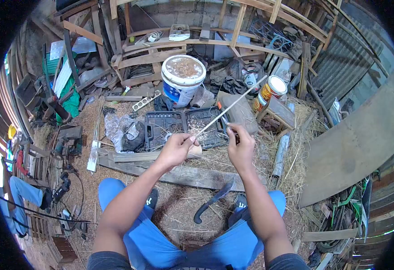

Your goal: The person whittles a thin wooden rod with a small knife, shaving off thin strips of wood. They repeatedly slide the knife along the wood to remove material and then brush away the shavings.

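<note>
My left hand [177, 149] is closed, pinching the lower end of a thin, pale wooden stick [233, 105]. From there the stick slants up and away to the right. To its right, my right hand [241, 146] has thumb and forefinger drawn together at a narrow dark piece with a shiny edge [225, 123]; I cannot tell what this is. Below both hands lies an open black tool case [164, 125] sprinkled with wood shavings. A machete [212, 200] with a dark handle rests on the ground between my feet.
A white-and-blue bucket [182, 85] stands beyond the case, with a yellow-brown can [269, 92] to its right. Planks [192, 176] lie across the ground before me. A small wooden block stand [278, 112] and a large board [350, 148] are at right. Another person's leg [26, 191] shows at left.
</note>
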### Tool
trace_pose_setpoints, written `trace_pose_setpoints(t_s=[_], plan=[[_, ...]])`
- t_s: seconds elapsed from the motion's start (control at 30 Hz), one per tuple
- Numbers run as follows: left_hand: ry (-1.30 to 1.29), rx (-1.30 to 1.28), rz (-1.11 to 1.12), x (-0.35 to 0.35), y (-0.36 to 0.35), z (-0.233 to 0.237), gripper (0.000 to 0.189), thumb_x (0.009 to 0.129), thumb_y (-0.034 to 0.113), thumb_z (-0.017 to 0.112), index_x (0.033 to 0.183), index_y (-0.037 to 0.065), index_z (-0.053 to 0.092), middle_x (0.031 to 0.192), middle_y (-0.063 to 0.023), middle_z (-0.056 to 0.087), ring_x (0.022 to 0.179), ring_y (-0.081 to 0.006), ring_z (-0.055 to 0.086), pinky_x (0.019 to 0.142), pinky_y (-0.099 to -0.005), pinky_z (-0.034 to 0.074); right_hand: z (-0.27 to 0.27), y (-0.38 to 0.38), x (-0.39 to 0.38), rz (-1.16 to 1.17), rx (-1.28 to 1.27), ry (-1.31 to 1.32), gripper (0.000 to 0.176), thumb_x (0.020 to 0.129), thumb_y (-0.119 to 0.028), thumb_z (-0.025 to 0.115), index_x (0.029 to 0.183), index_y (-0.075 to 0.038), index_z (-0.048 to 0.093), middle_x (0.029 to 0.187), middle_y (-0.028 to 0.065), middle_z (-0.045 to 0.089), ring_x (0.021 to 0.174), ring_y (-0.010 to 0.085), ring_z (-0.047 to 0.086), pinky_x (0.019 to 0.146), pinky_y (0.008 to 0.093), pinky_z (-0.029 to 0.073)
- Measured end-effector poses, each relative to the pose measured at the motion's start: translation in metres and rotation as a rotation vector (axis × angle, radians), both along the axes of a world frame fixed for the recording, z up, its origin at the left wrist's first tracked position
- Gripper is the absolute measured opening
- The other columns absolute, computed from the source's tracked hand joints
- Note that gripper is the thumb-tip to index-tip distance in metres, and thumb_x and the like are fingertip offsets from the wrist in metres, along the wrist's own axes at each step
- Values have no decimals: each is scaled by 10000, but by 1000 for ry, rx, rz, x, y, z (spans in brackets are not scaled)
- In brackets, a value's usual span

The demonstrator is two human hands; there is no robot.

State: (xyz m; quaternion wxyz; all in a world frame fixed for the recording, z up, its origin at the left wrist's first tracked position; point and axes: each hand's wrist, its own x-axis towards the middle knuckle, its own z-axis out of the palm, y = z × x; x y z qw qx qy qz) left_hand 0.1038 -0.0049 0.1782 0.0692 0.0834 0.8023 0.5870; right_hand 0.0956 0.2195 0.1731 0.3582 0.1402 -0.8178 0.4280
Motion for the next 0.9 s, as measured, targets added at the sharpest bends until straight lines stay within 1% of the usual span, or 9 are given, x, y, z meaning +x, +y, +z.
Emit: trace_pose_setpoints(t_s=[0.1, 0.17, 0.33, 0.43, 0.5, 0.6, 0.7, 0.8, 0.9], plan=[[46, -18, -16, -2, 0, -4, 322, 1059, 260, 524, 940, 35, 720, 553, 72, 416, 518, -45, 338, 477, -285, 282, -3, -3, 2, 20, 8, -95, 118, 921, 12, 657, 1038, 18, 676, 925, 150, 717, 760, 195, 707, 688, 304, 549], [54, -29, -9, -1, 2, -5, 328, 1059, 259, 523, 929, 33, 722, 550, 68, 413, 519, -46, 338, 481, -288, 283, -10, -8, 2, 104, 4, -54, 176, 903, 17, 645, 1075, -14, 674, 949, 186, 691, 800, 331, 696, 699, 392, 546], [90, -77, 3, 0, 5, -7, 337, 1053, 261, 529, 905, 33, 728, 540, 52, 405, 531, -53, 347, 496, -302, 298, -8, -23, 21, 194, 156, -52, 165, 880, 19, 649, 1034, -36, 665, 908, 169, 675, 797, 362, 686, 665, 450, 545], [158, -72, 7, 5, 5, -3, 342, 1048, 269, 536, 892, 36, 731, 536, 36, 412, 541, -63, 362, 508, -312, 315, -8, -13, 17, 75, 247, -54, 150, 859, 48, 629, 991, -22, 639, 897, 176, 667, 798, 381, 671, 686, 462, 532], [84, -170, 16, 10, 5, 4, 314, 1033, 225, 528, 887, 40, 736, 544, -65, 506, 542, -120, 443, 547, -353, 379, -1, 8, -3, -4, 173, -32, 166, 854, 72, 628, 1001, -2, 650, 874, 188, 665, 793, 373, 675, 689, 436, 535], [97, -176, 10, 11, 3, 2, 319, 1031, 235, 531, 880, 36, 729, 543, -67, 497, 539, -129, 441, 546, -355, 379, 1, 13, -7, -75, 95, -20, 162, 845, 92, 627, 990, 26, 659, 831, 215, 655, 788, 390, 680, 711, 412, 541], [133, -173, -4, 9, 4, -6, 318, 1028, 235, 533, 874, 28, 718, 536, -71, 489, 539, -131, 445, 547, -359, 381, -6, -10, 15, 142, 226, 26, 118, 862, 73, 627, 966, 28, 661, 821, 221, 650, 763, 402, 675, 694, 407, 536], [181, -152, -13, 7, 0, -17, 339, 1039, 256, 538, 875, 16, 713, 562, -17, 495, 586, -96, 434, 573, -333, 390, -2, -1, 4, 32, 197, 46, 66, 895, 33, 631, 953, 6, 646, 835, 192, 635, 785, 390, 650, 676, 459, 521], [164, -195, -14, 19, 1, 2, 338, 1038, 241, 536, 869, 4, 708, 595, -29, 535, 609, -94, 454, 585, -325, 401, 7, 16, -8, -79, 81, -28, 30, 908, 13, 634, 883, 7, 618, 785, 197, 622, 739, 399, 637, 657, 470, 510]])
